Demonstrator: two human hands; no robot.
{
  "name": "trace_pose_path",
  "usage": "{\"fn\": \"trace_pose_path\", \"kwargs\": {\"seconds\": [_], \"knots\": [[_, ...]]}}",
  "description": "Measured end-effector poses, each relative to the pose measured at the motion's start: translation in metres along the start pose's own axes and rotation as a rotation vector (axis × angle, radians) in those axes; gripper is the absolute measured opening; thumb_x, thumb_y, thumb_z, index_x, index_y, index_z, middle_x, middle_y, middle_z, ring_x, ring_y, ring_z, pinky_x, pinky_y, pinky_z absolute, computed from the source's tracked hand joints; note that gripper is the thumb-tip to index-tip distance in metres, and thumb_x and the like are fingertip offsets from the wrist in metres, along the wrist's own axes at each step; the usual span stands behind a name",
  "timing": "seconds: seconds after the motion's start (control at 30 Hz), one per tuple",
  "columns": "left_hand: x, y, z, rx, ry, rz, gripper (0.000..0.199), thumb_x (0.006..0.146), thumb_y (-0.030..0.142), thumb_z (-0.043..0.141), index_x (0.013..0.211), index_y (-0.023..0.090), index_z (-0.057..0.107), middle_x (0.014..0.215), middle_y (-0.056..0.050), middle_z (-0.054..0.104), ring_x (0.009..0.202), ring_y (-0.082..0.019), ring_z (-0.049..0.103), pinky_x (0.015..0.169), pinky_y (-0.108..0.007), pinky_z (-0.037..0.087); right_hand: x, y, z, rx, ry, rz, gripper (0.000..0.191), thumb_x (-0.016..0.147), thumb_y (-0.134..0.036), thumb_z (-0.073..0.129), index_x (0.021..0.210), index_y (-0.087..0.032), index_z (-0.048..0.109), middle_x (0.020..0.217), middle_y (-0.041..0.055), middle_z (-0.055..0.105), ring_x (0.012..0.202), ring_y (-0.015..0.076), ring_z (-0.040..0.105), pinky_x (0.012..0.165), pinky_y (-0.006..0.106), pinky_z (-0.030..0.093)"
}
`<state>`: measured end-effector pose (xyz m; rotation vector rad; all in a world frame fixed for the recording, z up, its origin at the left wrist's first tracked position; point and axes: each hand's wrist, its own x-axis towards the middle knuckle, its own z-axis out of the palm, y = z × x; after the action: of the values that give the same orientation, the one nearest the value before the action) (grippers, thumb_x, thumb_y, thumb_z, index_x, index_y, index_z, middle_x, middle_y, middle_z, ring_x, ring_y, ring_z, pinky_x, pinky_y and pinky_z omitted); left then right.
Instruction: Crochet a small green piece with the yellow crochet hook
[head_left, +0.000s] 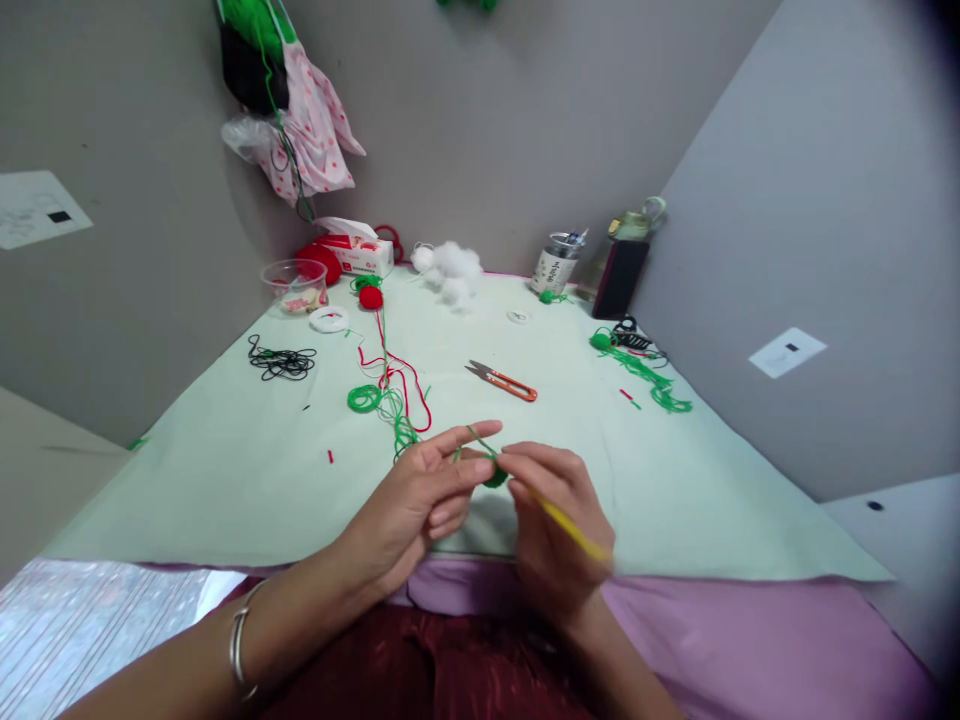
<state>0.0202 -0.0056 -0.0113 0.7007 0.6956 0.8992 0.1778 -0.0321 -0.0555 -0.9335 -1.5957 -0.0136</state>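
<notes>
Bracelet (pixel 238 640) encircles the left forearm (pixel 315 590); beyond it, the left hand (pixel 424 495) pinches a small dark-green piece (pixel 496 478) above the near part of the pale table (pixel 690 490), a green strand (pixel 481 441) crossing toward its extended index finger. Right hand (pixel 551 545) grasps a yellow tool (pixel 574 530) (blurred, tip not discernible), fingertips just beside the piece. Farther out lie loose green yarn (pixel 364 399), orange-handled snips (pixel 514 385), tangled black cord (pixel 281 363), a red ball (pixel 371 298) and, toward the back, white stuffing (pixel 457 268) and a tissue box (pixel 367 260).
</notes>
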Motion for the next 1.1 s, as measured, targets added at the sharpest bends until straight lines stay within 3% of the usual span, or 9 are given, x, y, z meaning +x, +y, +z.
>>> {"fn": "trace_pose_path", "kwargs": {"seconds": [0.07,0.17,0.3,0.47,0.57,0.7,0.8,1.0,1.1], "knots": [[0.001,0.003,-0.001,-0.055,-0.013,0.0,0.043,0.081,0.022,0.089,0.122,0.013,0.078,0.058,0.013,0.04,0.043,0.001,0.018,0.04,-0.015,0.018,0.007,-0.004,-0.005,0.205,0.049,0.186,0.028,0.103,-0.01,0.055,0.112,-0.026,0.076,0.091,0.0029,0.074,0.082,0.0167,0.069,0.072,0.031,0.058],[0.0,0.005,0.0,-0.01,-0.006,0.046,0.039,0.081,0.022,0.09,0.118,0.017,0.08,0.07,0.008,0.053,0.041,0.003,0.025,0.039,-0.015,0.018,0.018,-0.008,-0.007,0.413,0.07,0.343,0.025,0.105,-0.015,0.055,0.102,-0.026,0.077,0.087,0.0007,0.074,0.075,0.0142,0.067,0.068,0.029,0.056],[-0.002,0.001,0.003,0.109,0.04,0.113,0.043,0.079,0.027,0.092,0.12,0.021,0.08,0.092,0.002,0.066,0.042,0.004,0.039,0.04,-0.015,0.023,0.019,-0.008,-0.002,0.349,-0.025,0.26,0.026,0.102,-0.01,0.058,0.108,-0.027,0.078,0.095,0.001,0.078,0.081,0.0138,0.07,0.071,0.026,0.058],[0.003,-0.002,-0.001,0.013,-0.016,0.036,0.04,0.082,0.027,0.09,0.12,0.017,0.08,0.061,0.009,0.049,0.041,0.001,0.027,0.039,-0.014,0.021,0.007,-0.004,-0.002,0.033,-0.038,-0.014,0.036,0.096,-0.004,0.066,0.122,-0.026,0.077,0.108,0.0062,0.077,0.097,0.0183,0.074,0.08,0.03,0.061],[0.005,0.001,-0.004,-0.073,-0.047,-0.006,0.03,0.083,0.022,0.088,0.112,0.014,0.083,0.058,0.012,0.04,0.043,0.001,0.02,0.039,-0.013,0.021,0.009,-0.003,-0.007,0.148,0.021,0.128,0.03,0.1,-0.007,0.061,0.115,-0.026,0.078,0.098,0.0033,0.077,0.087,0.0164,0.073,0.075,0.029,0.06],[0.004,0.002,-0.003,0.001,0.001,0.08,0.029,0.081,0.021,0.089,0.11,0.019,0.084,0.077,0.006,0.059,0.043,0.004,0.033,0.04,-0.013,0.026,0.018,-0.005,-0.009,0.461,0.041,0.416,0.022,0.105,-0.02,0.058,0.101,-0.027,0.079,0.088,-0.001,0.073,0.073,0.0117,0.067,0.068,0.026,0.056],[0.001,-0.001,-0.002,0.118,-0.016,0.119,0.031,0.083,0.026,0.088,0.114,0.024,0.083,0.09,0.003,0.067,0.044,0.003,0.044,0.042,-0.015,0.031,0.019,-0.005,-0.008,0.47,-0.036,0.439,0.019,0.104,-0.023,0.063,0.1,-0.027,0.081,0.09,-0.0005,0.076,0.079,0.0116,0.069,0.073,0.024,0.056],[0.0,-0.001,-0.002,0.166,-0.022,0.124,0.028,0.086,0.03,0.086,0.113,0.024,0.083,0.09,0.003,0.067,0.046,0.001,0.046,0.044,-0.016,0.034,0.017,0.0,-0.009,0.67,0.017,0.562,0.021,0.107,-0.029,0.059,0.101,-0.025,0.078,0.091,0.0004,0.078,0.076,0.0112,0.071,0.074,0.026,0.06],[0.0,0.001,-0.003,0.188,-0.013,0.127,0.028,0.085,0.03,0.086,0.112,0.024,0.083,0.092,0.002,0.067,0.046,0.001,0.046,0.044,-0.017,0.033,0.019,0.0,-0.011,0.686,0.006,0.537,0.023,0.109,-0.029,0.055,0.102,-0.025,0.077,0.091,0.0008,0.078,0.075,0.0118,0.072,0.073,0.026,0.061]]}}
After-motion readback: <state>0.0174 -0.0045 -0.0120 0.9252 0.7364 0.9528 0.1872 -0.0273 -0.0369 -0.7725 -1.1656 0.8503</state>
